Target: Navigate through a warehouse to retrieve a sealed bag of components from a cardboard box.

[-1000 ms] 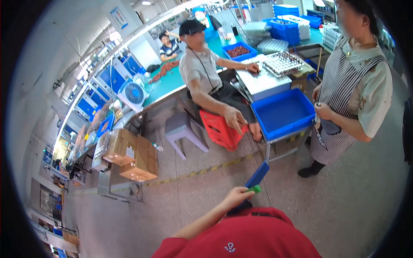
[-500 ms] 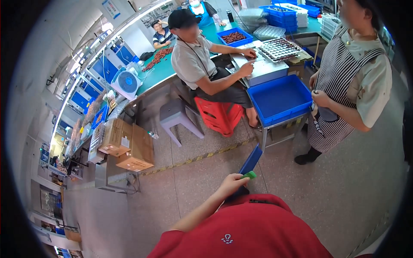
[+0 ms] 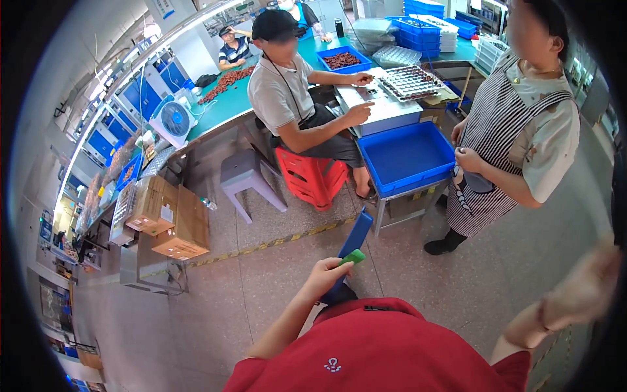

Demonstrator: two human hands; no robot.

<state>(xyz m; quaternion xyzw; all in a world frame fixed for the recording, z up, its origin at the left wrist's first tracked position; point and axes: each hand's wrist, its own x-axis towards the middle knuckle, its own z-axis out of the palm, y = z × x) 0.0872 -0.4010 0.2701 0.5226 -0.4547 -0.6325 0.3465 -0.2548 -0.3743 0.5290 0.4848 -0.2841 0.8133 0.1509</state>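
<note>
My left hand (image 3: pixel 322 277) is closed in front of my red shirt, with a small green piece (image 3: pixel 354 257) pinched between thumb and fingers. A flat blue board-like thing (image 3: pixel 356 232) stands up at a slant just behind the green piece, seen nearly edge-on. It appears to be held in the same hand, and its lower end is partly hidden by the fingers. Far out at the right edge, my right hand (image 3: pixel 584 281) is raised and smeared by motion. Its fingers cannot be made out, nor whether they hold anything.
A seated person in a cap (image 3: pixel 282 98) works at a metal box beside an empty-looking blue tray (image 3: pixel 406 157). Another person in a striped apron (image 3: pixel 490 137) stands at the right. A grey stool (image 3: pixel 251 173), a red chair (image 3: pixel 310 179) and cardboard boxes (image 3: pixel 186 225) stand at the left.
My right forearm and hand have come into view at the right edge. My left hand has shifted left with the blue board-like thing, which now stands more upright. The whole view has swung slightly.
</note>
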